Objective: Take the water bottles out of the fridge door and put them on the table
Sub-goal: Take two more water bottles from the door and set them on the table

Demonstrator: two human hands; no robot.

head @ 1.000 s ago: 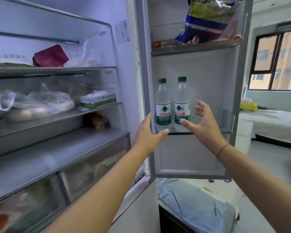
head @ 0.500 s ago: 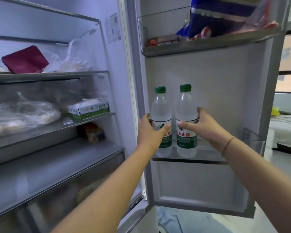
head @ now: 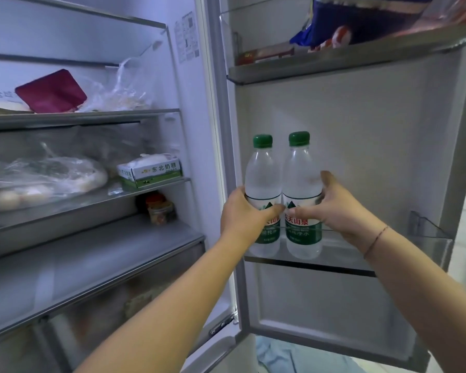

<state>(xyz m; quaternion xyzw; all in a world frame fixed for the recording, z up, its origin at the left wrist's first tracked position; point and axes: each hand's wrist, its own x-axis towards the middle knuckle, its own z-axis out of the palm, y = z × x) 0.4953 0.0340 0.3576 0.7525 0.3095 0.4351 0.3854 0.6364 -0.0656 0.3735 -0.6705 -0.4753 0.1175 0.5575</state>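
Observation:
Two clear water bottles with green caps and green-white labels stand side by side in the clear door shelf (head: pixel 388 251) of the open fridge door. My left hand (head: pixel 242 214) grips the left bottle (head: pixel 262 173) around its middle, thumb across the label. My right hand (head: pixel 336 208) grips the right bottle (head: pixel 300 170) the same way, fingers wrapped behind it. The thumbs nearly meet between the bottles. Both bottle bases sit low in the shelf, behind its front wall.
An upper door shelf (head: pixel 334 65) with a blue bag (head: pixel 361 20) hangs above the bottles. To the left, fridge shelves hold a magenta pouch (head: pixel 51 91), plastic bags (head: pixel 46 176), a green-white box (head: pixel 151 170) and a jar (head: pixel 159 208). A blue cloth (head: pixel 293 356) lies below the door.
Both hands reached from open in front of the shelf to the bottles and closed around them. The view has come closer to the door.

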